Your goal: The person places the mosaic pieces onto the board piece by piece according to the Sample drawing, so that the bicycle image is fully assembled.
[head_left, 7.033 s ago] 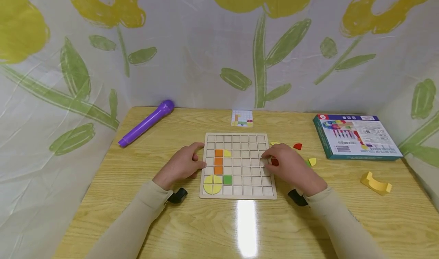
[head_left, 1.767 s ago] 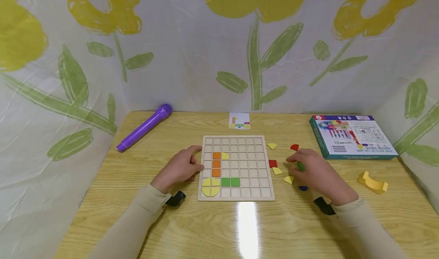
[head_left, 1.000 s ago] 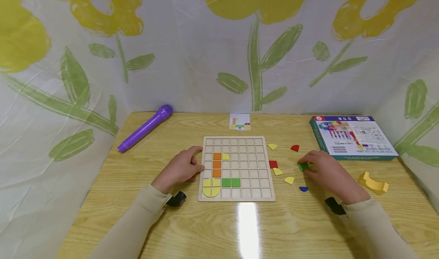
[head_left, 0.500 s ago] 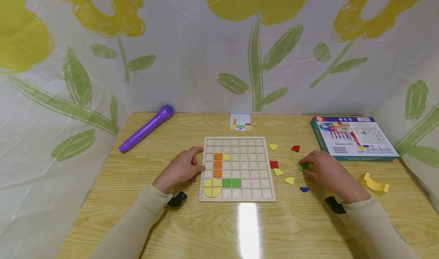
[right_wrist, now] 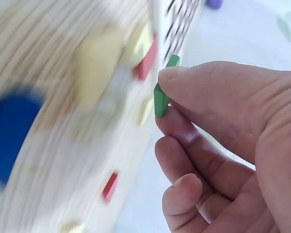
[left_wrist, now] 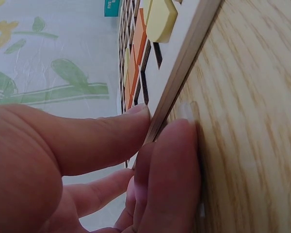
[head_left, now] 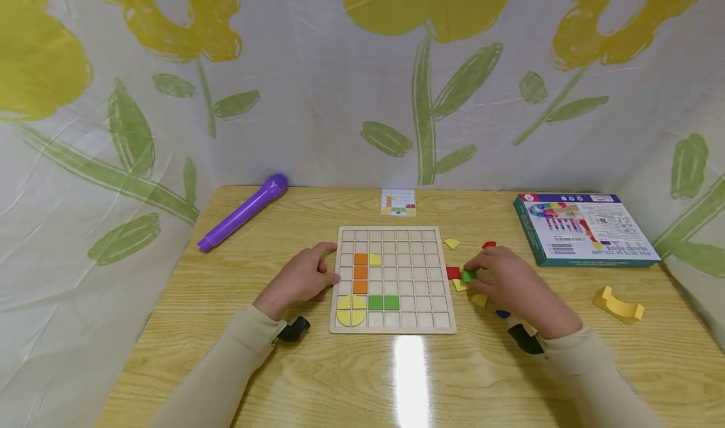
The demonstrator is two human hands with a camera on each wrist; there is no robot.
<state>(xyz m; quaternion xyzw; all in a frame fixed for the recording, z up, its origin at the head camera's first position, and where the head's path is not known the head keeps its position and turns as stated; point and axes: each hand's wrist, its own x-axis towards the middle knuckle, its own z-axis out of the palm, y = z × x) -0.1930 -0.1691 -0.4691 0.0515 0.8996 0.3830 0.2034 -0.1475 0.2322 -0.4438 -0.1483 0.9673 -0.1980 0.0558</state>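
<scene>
A wooden grid board (head_left: 404, 252) lies mid-table, with orange squares (head_left: 360, 272), green squares (head_left: 391, 303) and yellow quarter-circles (head_left: 351, 311) set in its cells. At its left edge, my left hand (head_left: 298, 277) holds the rim; the left wrist view has the thumb (left_wrist: 111, 138) against the rim and other fingers curled beside it. My right hand (head_left: 512, 286) pinches a green square tile (head_left: 469, 275) between thumb and fingers, just right of the board. In the right wrist view the green tile (right_wrist: 166, 87) stands tilted above the blurred table.
Loose pieces lie right of the board: a red square (head_left: 453, 272), yellow quarter-circles (head_left: 452, 243), a red quarter-circle (head_left: 489, 244) and a partly hidden blue piece (head_left: 502, 313). Around are a pattern card (head_left: 398, 202), purple microphone (head_left: 243, 213), game box (head_left: 586, 230) and yellow curved block (head_left: 618, 304).
A second green square has appeared on the board since the oldest frame. My right hand has taken another green tile from the table and moved left with it. The left hand stays put.
</scene>
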